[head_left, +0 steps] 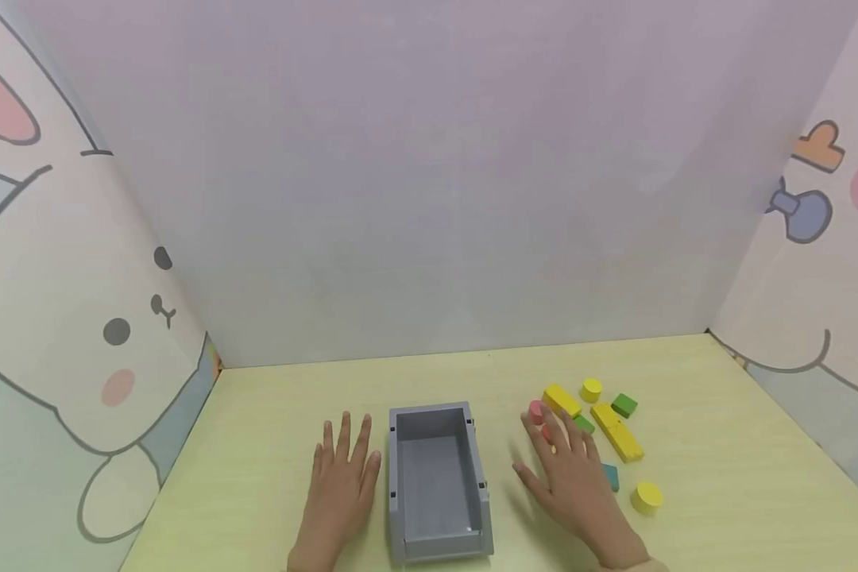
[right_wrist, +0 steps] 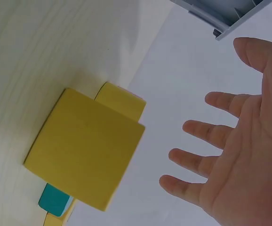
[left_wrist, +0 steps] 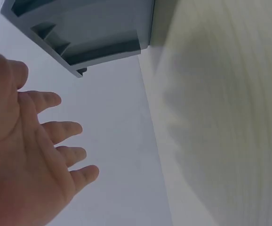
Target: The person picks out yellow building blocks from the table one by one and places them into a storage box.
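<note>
A grey plastic bin (head_left: 439, 548) stands on the table between the two hands. To its left my left hand (head_left: 338, 492) hovers with fingers spread, holding nothing; the left wrist view shows its palm (left_wrist: 23, 155) beside the bin's wall (left_wrist: 98, 28). My right hand (head_left: 575, 485), fingers straight and apart, is over a group of coloured blocks and partly hides them. In the right wrist view a large yellow block face (right_wrist: 86, 148) lies near this hand (right_wrist: 249, 150), apart from the fingers. A teal block (head_left: 611, 477) peeks out beside the right hand.
Around the right hand lie a yellow block (head_left: 562, 400), yellow cylinders (head_left: 591, 390), a green block (head_left: 624, 405), long yellow pieces (head_left: 617, 433) and a pink cylinder (head_left: 536, 411). A pale wall (head_left: 436, 199) closes the table's back; printed cartoon panels (head_left: 79, 318) flank both sides.
</note>
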`<state>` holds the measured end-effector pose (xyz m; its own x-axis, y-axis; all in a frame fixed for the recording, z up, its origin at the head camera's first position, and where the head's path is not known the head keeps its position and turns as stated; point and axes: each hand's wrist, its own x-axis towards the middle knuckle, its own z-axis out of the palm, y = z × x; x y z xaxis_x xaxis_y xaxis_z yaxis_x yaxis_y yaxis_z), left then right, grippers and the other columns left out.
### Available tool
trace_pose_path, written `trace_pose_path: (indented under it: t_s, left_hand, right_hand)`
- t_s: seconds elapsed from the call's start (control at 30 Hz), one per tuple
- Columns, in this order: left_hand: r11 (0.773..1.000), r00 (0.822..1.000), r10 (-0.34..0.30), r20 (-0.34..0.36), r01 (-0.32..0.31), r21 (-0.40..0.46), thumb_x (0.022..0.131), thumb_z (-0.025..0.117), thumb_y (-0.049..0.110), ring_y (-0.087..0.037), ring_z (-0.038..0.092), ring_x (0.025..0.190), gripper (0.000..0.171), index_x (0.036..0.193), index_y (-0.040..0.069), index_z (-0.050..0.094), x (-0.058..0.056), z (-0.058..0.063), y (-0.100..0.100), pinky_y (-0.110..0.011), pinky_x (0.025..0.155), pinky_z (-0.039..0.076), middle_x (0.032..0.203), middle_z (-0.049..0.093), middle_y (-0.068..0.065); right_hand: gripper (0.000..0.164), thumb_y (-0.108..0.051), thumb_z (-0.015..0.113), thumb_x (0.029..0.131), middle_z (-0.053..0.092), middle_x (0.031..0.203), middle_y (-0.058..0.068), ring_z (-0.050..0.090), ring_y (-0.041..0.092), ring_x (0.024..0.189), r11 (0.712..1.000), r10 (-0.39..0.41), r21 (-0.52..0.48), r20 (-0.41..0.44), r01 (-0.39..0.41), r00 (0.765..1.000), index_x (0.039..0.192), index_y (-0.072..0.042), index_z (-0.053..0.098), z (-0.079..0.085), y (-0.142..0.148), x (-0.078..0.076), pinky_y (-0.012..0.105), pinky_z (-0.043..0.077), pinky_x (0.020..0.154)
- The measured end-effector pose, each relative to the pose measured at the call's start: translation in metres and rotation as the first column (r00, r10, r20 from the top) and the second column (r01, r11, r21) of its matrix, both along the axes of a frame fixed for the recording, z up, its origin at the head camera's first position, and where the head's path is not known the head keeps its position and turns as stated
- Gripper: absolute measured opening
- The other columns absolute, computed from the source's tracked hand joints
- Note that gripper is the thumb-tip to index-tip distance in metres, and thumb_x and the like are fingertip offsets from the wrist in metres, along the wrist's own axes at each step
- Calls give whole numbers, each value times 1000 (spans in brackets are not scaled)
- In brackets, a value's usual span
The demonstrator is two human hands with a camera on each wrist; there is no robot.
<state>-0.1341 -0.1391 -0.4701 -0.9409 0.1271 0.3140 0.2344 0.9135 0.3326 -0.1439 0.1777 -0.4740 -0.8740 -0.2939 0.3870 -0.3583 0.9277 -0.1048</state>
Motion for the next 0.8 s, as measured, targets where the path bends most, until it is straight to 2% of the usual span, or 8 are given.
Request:
trace_pose_path:
  t_s: [0.17,0.37,0.5,0.8]
  left_hand:
    - [991,997,-82,-17,83,105,99,34,29,-41,11,135,49,144,10,27,-3,-1,5,-65,105,24,149,22,-21]
    - [977,987,-140,-82,151,150,98,38,25,-41,17,133,48,142,6,30,-5,-3,11,-64,102,31,146,29,-22]
    - [968,982,-165,-95,180,176,98,38,26,-39,19,133,48,141,5,32,-5,-4,14,-64,101,32,146,31,-21]
    - [953,981,-192,-10,189,236,100,32,29,-36,16,135,49,141,3,29,-5,-6,15,-61,104,30,149,25,-18]
  right_hand:
    - [67,-48,51,87,38,141,20,29,45,126,999,-40,26,42,39,998,140,-11,35,0,3,-1,64,35,98]
    - [66,-44,59,82,47,134,21,39,46,119,998,-52,27,41,51,998,136,-10,41,2,7,0,64,40,93]
    - [64,-39,65,78,51,129,20,44,45,113,998,-54,36,38,53,998,130,-8,48,2,10,1,64,43,88]
    - [57,-32,71,73,57,120,19,51,41,106,998,-46,41,22,45,999,121,-7,53,-2,16,3,59,50,79]
